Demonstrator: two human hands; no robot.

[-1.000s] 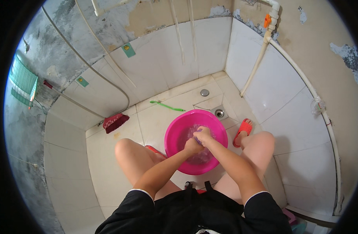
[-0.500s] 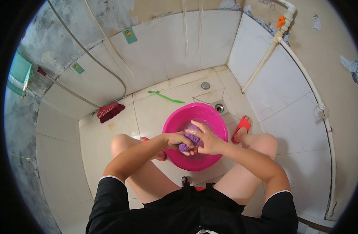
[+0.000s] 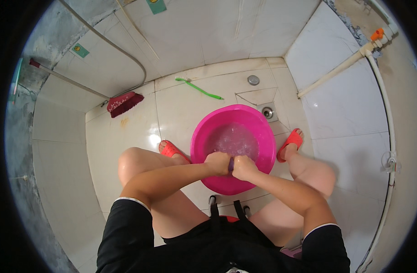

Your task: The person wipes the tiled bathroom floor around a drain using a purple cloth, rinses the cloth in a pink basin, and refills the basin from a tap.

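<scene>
My left hand (image 3: pixel 217 163) and my right hand (image 3: pixel 245 168) are side by side over the near part of a pink basin (image 3: pixel 200 136). Both are closed round a purple cloth (image 3: pixel 231 164), of which only a narrow strip shows between the two fists. Its kind cannot be made out; the fingers hide the rest. Cloudy, bubbly water (image 3: pixel 234 140) lies in the bottom of the basin, in front of my fists.
A green long-handled brush (image 3: pixel 200 88) lies on the tiled floor beyond the basin, near a floor drain (image 3: pixel 267 112). A dark red broom (image 3: pixel 124 104) leans at the left wall. White pipes (image 3: pixel 336 73) run along the right wall. My feet in red slippers (image 3: pixel 173 150) flank the basin.
The purple cloth was bunched between partly open hands; now both fists are clenched round it, side by side, and hide most of it. The view has tilted downward.
</scene>
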